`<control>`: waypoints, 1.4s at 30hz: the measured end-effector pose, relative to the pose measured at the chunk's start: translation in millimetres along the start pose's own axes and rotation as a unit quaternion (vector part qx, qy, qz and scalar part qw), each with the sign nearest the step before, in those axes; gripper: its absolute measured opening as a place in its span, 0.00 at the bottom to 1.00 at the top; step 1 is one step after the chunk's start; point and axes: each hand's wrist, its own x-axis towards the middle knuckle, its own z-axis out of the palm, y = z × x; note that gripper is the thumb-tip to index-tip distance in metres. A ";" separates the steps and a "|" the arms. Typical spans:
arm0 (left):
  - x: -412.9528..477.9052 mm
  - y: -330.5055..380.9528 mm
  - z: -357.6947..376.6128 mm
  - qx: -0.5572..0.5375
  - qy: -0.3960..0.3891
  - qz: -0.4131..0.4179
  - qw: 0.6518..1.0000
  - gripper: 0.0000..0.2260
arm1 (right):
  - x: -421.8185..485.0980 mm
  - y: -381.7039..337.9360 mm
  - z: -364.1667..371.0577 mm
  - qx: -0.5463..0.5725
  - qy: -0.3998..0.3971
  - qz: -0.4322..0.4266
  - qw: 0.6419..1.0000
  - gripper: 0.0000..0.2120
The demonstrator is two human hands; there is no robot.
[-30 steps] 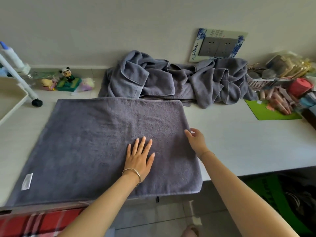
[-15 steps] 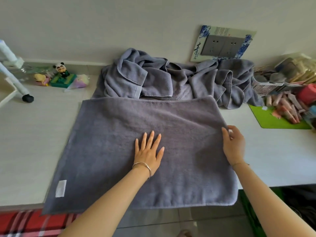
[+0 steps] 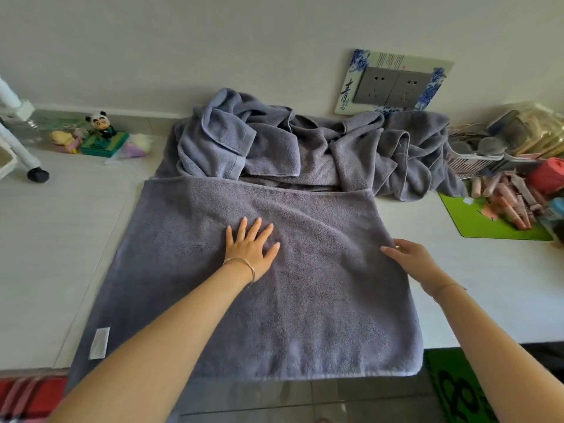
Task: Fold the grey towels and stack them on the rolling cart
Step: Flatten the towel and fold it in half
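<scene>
1. Containers: a white wire basket (image 3: 475, 162) stands far right on the table (image 3: 45, 270), with packets and grey round items in it; their details are too blurred to tell. Only a white leg and a black caster of the rolling cart (image 3: 21, 148) show at far left.
2. Left hand (image 3: 250, 245): fingers spread, palm pressed flat on the middle of the flat grey towel (image 3: 290, 315).
3. Right hand (image 3: 412, 259): at that towel's right edge, touching it. I cannot tell whether its fingers pinch the edge.
4. The flat towel lies on the table, its near edge at the table front.
5. Counts: one flat towel, and one crumpled towel pile (image 3: 305, 148) behind it, number of towels unclear. One green mat (image 3: 494, 224), one panda figurine (image 3: 102, 123).
</scene>
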 end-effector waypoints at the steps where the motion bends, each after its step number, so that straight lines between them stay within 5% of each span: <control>1: 0.1 -2.0 -5.4 -0.024 -0.016 0.006 1.000 0.25 | -3.4 -11.7 -1.1 0.034 -0.029 0.005 0.999 0.10; 7: -33.7 -30.5 -16.8 -0.203 0.043 0.017 0.978 0.23 | -38.8 -107.7 20.0 0.213 -0.161 -0.023 0.963 0.14; 13: -79.5 -93.7 -31.8 -0.449 0.086 -0.010 0.889 0.22 | -91.7 -210.9 102.0 0.281 -0.189 -0.155 0.928 0.17; 15: -83.0 -120.3 -40.5 -0.555 0.090 -0.060 0.825 0.19 | -104.6 -233.1 146.1 0.253 -0.205 -0.202 0.923 0.17; 18: -88.7 -163.4 -50.7 -0.734 0.058 -0.152 0.659 0.22 | -112.0 -244.3 229.5 0.176 -0.215 -0.198 0.940 0.19; 20: -97.8 -183.5 -53.5 -0.758 0.035 -0.185 0.624 0.26 | -110.0 -235.6 279.4 0.121 -0.262 -0.169 0.942 0.22; 23: -105.6 -198.0 -48.7 -0.727 0.012 -0.214 0.652 0.25 | -99.1 -212.8 319.2 0.074 -0.312 -0.141 0.936 0.19; 27: -97.4 -210.4 -47.4 -0.678 -0.017 -0.206 0.705 0.14 | -69.7 -188.3 304.5 0.036 -0.077 -0.195 0.977 0.12; 31: -66.4 -222.9 -44.2 -0.600 0.034 -0.166 0.782 0.18 | -29.6 -170.5 267.2 0.041 0.127 -0.152 0.979 0.17; 35: -29.5 -218.9 -54.1 -0.590 0.090 -0.179 0.782 0.11 | 3.1 -160.3 258.4 0.088 0.063 -0.009 0.994 0.24; 39: -13.8 -217.3 -70.1 -0.624 0.204 -0.130 0.743 0.09 | 17.1 -161.7 256.9 0.103 0.090 -0.053 0.989 0.15; 42: -9.9 -225.5 -73.0 -0.588 0.276 -0.108 0.753 0.04 | 21.4 -161.6 255.9 0.092 0.127 -0.069 0.985 0.17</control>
